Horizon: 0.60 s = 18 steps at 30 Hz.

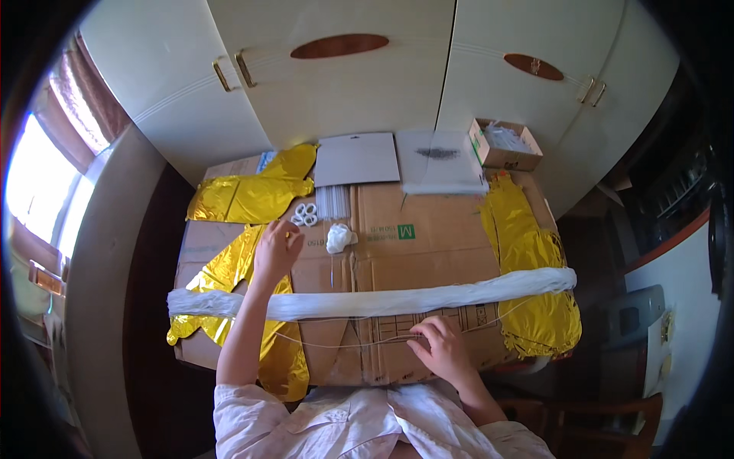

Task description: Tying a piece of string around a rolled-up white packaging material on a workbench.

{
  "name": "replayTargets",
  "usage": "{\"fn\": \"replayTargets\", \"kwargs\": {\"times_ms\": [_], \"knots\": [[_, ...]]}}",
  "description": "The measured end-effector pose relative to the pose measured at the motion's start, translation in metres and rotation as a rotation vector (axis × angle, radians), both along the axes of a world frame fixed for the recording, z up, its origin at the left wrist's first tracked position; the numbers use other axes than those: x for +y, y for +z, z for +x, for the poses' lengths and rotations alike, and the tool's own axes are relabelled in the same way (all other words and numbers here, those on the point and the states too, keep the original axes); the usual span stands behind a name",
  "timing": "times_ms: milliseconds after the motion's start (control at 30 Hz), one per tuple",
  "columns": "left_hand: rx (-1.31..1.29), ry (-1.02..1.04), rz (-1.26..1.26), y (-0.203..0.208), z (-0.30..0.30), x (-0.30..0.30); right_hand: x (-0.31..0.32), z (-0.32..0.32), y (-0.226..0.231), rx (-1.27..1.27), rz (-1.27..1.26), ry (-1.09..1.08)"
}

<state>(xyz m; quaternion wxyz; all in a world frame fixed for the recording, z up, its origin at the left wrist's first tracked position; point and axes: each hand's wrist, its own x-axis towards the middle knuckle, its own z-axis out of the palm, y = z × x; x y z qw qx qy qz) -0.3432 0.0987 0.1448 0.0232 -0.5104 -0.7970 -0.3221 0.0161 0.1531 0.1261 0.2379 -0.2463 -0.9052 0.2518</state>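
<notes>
A long hank of white thread point(359, 304) lies stretched from left to right across the cardboard-covered table. My left hand point(277, 246) reaches beyond it, fingers bent and thumb apart, close to several small white rings point(304, 215); no object shows in its grasp. Nearer to me, my right hand point(443, 350) hovers low with curled fingers, thumb and forefinger apart. One loose thin thread point(336, 346) runs in a slack curve by its fingertips; whether they touch it is hard to tell. A crumpled white bundle point(338, 238) sits beyond the hank, with a thin rod point(332, 271) below it.
Shiny gold foil sheets point(248, 199) cover the left side, and more gold foil point(527, 249) lies at the right. Clear thin tubes point(332, 203), a grey board point(357, 159), a clear plastic sheet point(443, 172) and an open box point(506, 153) line the back, before white cabinets point(336, 92).
</notes>
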Motion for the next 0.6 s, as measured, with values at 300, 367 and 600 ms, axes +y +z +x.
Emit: {"fn": "replayTargets", "kwargs": {"times_ms": [300,367,600], "knots": [[-0.028,-0.469,-0.158,0.012,0.158,-0.058,-0.002,0.0,-0.019,-0.208,0.137,0.025],[-0.062,-0.469,-0.13,-0.002,0.179,-0.058,-0.004,-0.003,-0.018,-0.164,0.11,0.068],[-0.234,-0.468,-0.109,-0.028,0.202,-0.056,-0.006,0.006,-0.012,0.033,-0.332,0.131]]}}
